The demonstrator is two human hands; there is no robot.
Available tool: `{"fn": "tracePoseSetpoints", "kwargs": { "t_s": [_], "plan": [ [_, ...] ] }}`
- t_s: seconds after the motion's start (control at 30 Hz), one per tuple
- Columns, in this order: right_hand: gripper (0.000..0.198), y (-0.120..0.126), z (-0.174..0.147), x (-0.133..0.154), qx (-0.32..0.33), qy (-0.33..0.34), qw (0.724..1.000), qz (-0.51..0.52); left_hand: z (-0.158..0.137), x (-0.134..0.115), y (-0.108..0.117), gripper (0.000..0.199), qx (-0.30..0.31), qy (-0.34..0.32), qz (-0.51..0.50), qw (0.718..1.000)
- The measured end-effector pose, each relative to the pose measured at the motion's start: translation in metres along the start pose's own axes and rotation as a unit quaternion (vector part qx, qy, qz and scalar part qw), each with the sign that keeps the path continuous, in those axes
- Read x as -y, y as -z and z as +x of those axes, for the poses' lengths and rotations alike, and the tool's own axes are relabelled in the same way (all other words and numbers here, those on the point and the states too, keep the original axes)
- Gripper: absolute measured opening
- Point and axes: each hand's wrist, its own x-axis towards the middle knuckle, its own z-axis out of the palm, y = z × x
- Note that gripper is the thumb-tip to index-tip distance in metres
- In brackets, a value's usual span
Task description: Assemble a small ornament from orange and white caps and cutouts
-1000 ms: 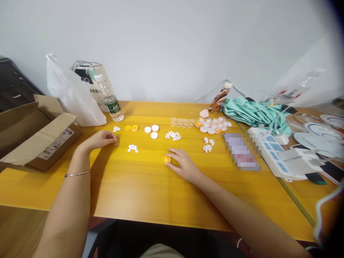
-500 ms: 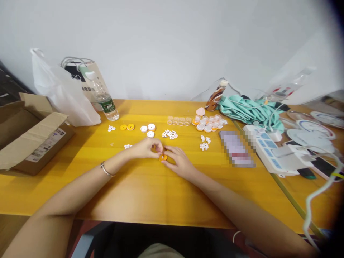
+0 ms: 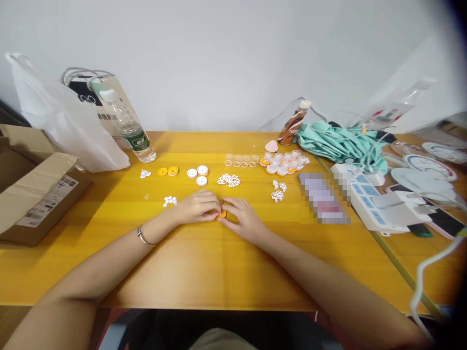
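One orange disc [image 3: 223, 214] on table [image 3: 175, 272] between hands, right hand [image 3: 243, 221] pinching its edge, left hand [image 3: 200, 206] against it, grip can't be told; beyond, two yellow discs [image 3: 172, 170], three white discs [image 3: 202, 170], four cups [image 3: 237, 161].

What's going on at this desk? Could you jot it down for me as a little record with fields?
Right hand: thumb and fingers around a small orange disc
Left hand: fingertips at the same disc; whether they pinch a part is hidden
Left wrist: metal bracelet
Beyond the hands: white discs, white openwork pieces, clear cups
Far left: open cardboard box
Back left: water bottle, upper part leaning left in view
Surface: yellow-brown table
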Motion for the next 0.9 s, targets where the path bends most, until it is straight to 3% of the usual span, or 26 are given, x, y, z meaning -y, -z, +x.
{"fn": "tracePoseSetpoints", "kwargs": {
  "t_s": [0.47, 0.9],
  "plan": [
    [0.028, -0.0034, -0.0007, -0.0028, -0.02, 0.002, 1.0, 0.009, -0.0056, 0.001, -0.001, 0.015, 0.009, -0.049, 0.048, 0.998],
    [0.028, -0.0018, -0.0006, -0.002, -0.013, -0.005, 1.0, 0.014, -0.0063, 0.0029, 0.0003, 0.014, 0.003, 0.036, -0.057, 0.998]
  ]
}}
